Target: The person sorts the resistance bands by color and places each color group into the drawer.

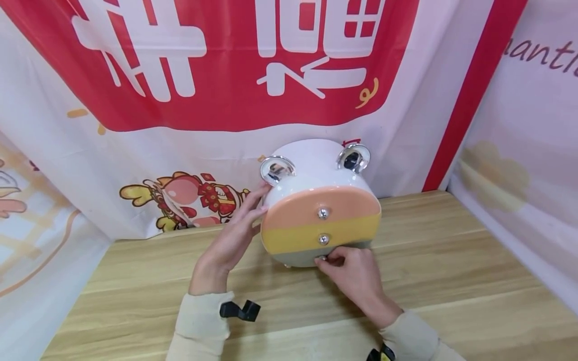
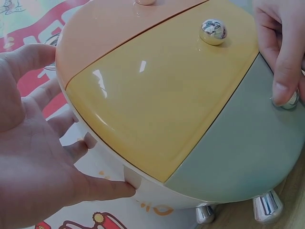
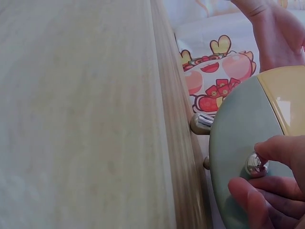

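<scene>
A small round drawer cabinet point(image 1: 311, 173) with a white body stands at the back of the table. Its front has an orange drawer point(image 1: 289, 208), a yellow drawer point(image 1: 289, 238) and a grey-green drawer point(image 2: 238, 152), each bearing a round silver knob. My left hand point(image 1: 230, 243) rests on the cabinet's left side with fingers spread and extended. Thumb and fingers of my right hand point(image 1: 356, 273) pinch the lowest knob point(image 3: 256, 164), on the grey-green drawer. All three drawer fronts look flush with the body. Two silver ear-shaped rings point(image 1: 277, 169) sit on top.
The cabinet stands on short silver feet point(image 2: 268, 207) on a wood-grain table point(image 1: 451, 260). Close behind it hangs a printed cloth point(image 1: 226, 113) in red and white, and more cloth point(image 1: 519, 150) flanks the table at left and right.
</scene>
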`<state>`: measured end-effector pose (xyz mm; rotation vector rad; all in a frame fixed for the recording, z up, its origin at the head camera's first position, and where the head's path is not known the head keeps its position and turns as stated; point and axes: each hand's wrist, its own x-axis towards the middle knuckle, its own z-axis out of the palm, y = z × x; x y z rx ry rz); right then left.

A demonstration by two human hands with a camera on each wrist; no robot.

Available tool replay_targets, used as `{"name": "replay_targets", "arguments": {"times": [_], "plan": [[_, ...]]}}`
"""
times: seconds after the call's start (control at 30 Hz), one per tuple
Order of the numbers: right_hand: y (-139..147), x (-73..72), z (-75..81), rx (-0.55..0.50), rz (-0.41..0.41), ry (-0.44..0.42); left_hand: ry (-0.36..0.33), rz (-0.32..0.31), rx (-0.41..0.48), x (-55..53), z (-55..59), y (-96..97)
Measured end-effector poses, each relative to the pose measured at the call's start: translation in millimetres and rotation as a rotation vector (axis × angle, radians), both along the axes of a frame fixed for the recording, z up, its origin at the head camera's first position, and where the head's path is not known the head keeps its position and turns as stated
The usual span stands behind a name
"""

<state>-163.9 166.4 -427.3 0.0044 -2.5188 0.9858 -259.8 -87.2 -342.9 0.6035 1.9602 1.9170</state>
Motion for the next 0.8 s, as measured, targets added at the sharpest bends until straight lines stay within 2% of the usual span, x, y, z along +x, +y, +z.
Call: {"name": "replay_targets", "arguments": {"times": [0.47,0.63,0.73,0.8], "plan": [[2,-1.5,-6.2,0.006,0.029,0.016,-0.009,0.026,0.001,3.3,-3.1,0.1],[9,1.6,-3.5,-0.015,0.075,-0.07,0.007,0.069,0.003,4.1,-4.0,6.5],[19,5.3,2.4,-0.025,0.132,-0.159,0.038,0.131,-0.017,6.6,-3.1,7.2],[31,9.4,9.3,-0.006,0.164,-0.205,0.073,0.194,-0.069,8.4,-1.3,5.2]]}}
